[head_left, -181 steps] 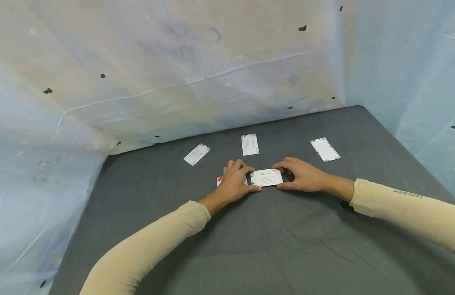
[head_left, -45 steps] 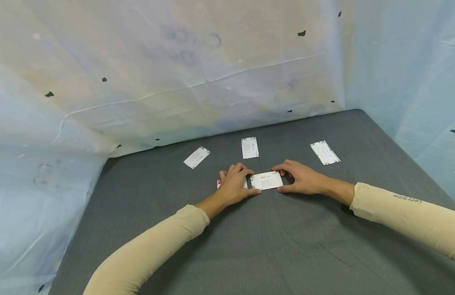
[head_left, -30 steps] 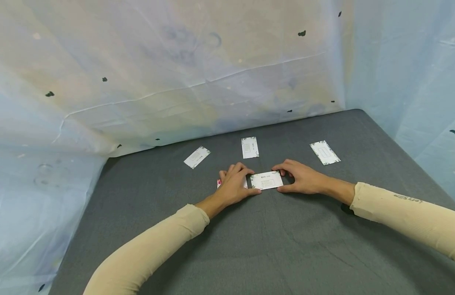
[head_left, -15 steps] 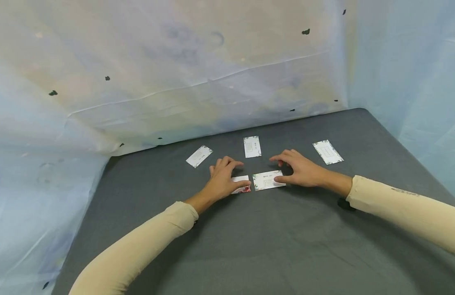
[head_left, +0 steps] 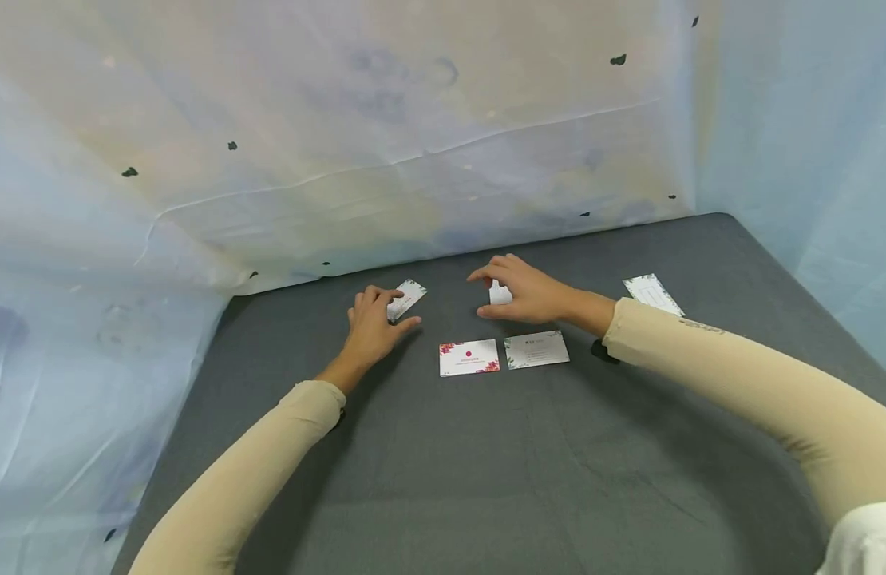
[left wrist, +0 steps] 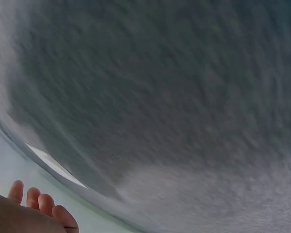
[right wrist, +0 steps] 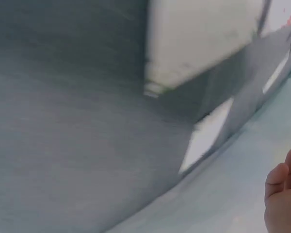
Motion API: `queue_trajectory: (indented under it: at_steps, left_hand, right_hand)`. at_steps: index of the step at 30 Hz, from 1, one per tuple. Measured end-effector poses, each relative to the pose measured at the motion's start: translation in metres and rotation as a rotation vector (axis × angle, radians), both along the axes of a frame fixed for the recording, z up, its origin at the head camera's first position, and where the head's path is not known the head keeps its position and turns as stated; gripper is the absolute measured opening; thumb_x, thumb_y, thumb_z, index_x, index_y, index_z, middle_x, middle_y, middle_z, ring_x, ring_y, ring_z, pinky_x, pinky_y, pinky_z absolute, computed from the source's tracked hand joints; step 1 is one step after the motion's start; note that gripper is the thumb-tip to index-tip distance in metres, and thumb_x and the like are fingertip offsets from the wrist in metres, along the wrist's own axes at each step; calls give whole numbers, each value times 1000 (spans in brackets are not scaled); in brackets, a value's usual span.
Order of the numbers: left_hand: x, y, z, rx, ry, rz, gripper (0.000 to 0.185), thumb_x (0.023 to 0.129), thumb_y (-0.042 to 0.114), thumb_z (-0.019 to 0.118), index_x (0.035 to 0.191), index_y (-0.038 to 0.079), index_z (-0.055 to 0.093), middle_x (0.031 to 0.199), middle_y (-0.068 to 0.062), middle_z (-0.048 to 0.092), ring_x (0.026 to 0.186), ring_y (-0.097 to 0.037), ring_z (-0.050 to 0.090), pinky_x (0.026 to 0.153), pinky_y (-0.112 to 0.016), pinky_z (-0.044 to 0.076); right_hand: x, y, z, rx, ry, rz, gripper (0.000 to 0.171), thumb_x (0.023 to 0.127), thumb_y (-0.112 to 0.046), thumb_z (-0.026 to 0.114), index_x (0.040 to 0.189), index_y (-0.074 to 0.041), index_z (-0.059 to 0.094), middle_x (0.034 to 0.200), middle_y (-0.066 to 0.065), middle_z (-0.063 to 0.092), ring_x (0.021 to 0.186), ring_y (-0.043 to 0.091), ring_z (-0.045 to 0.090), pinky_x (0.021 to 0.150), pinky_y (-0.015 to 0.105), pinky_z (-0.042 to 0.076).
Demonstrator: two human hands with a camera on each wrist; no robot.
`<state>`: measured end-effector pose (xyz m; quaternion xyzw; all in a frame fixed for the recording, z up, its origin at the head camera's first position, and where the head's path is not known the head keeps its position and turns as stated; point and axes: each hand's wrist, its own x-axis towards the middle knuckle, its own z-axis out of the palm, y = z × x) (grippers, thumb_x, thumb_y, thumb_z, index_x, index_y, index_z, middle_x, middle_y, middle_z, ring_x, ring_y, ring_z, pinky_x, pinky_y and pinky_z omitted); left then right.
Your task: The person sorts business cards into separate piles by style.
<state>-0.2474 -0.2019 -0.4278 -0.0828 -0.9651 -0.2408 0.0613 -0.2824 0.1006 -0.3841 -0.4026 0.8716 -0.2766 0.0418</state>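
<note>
Thumb and fingers apart, my left hand (head_left: 374,323) is just beside the back-left white card (head_left: 410,299) with leafy corners, partly covering it in the head view. Whether the fingertips touch that card cannot be told. My right hand (head_left: 529,294) hovers around the back-middle white card (head_left: 499,294), mostly hiding it, with a gap between thumb and index finger. Closer to me, a white card with red flowers (head_left: 468,359) lies beside a white card with green leaves (head_left: 536,350), a narrow gap between them.
Another leafy white card (head_left: 653,293) lies at the back right, partly behind the right sleeve (head_left: 702,359). Grey cloth (head_left: 443,463) covers the table. Pale hanging sheets (head_left: 414,96) stand along its back and sides.
Both hands have left the front pair of cards, which now lie uncovered. The left hand moved left and back; the right hand moved left and back to the middle card.
</note>
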Motion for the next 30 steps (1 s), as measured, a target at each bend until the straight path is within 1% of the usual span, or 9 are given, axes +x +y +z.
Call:
queue_trajectory:
  at_steps: [4,6,10,15,19,22,26,30]
  left_hand:
    - [-5,-10,0,-18,-9,63,64,90,43,73,140,8,53,128,-16,48,119,-35,39,99,-55,27]
    - [-7,-13,-1,-37,-17,87,64,90,43,73,140,8,53,128,-16,48,118,-35,40,98,-54,28]
    - [-8,-13,-5,-61,-37,135,66,89,45,72,141,8,53,129,-17,48,115,-34,41,96,-53,30]
    - [-10,-8,-9,-95,-84,180,71,89,50,70,143,8,50,131,-18,46,116,-35,41,99,-53,29]
    - [-11,-4,-11,-127,-126,191,75,89,53,69,144,6,49,133,-18,45,118,-35,41,100,-54,29]
    - [-11,-3,-13,-133,-144,189,75,90,55,67,144,6,50,134,-18,44,118,-35,40,99,-54,29]
    - [-9,-3,-14,-110,-154,189,73,90,54,67,143,6,51,134,-17,43,118,-35,39,99,-53,28]
    - [-6,-6,-14,-81,-151,198,72,91,52,67,143,5,51,134,-18,42,118,-34,38,100,-53,28]
  right_hand:
    - [-17,-26,4,50,46,55,55,95,-42,65,142,-16,52,116,5,56,109,26,48,95,44,40]
    - [-24,-39,6,66,69,68,54,95,-42,65,141,-16,53,116,5,56,109,25,48,97,44,40]
    - [-36,-58,8,83,80,67,53,95,-41,65,141,-17,53,113,4,57,108,27,49,98,43,40]
    - [-45,-71,4,123,76,58,52,96,-44,63,141,-19,53,119,6,59,109,26,49,97,43,40]
    - [-52,-76,-2,134,74,55,51,95,-39,65,140,-17,54,122,10,60,108,24,49,97,44,41]
    - [-56,-79,-9,148,79,62,50,96,-34,65,141,-15,54,121,8,60,110,24,49,98,45,40]
    - [-61,-85,-16,172,86,84,47,97,-26,62,141,-14,53,122,6,59,115,24,49,102,46,39]
    - [-63,-94,-19,160,87,97,44,97,-21,59,141,-16,54,125,5,60,117,25,51,105,47,38]
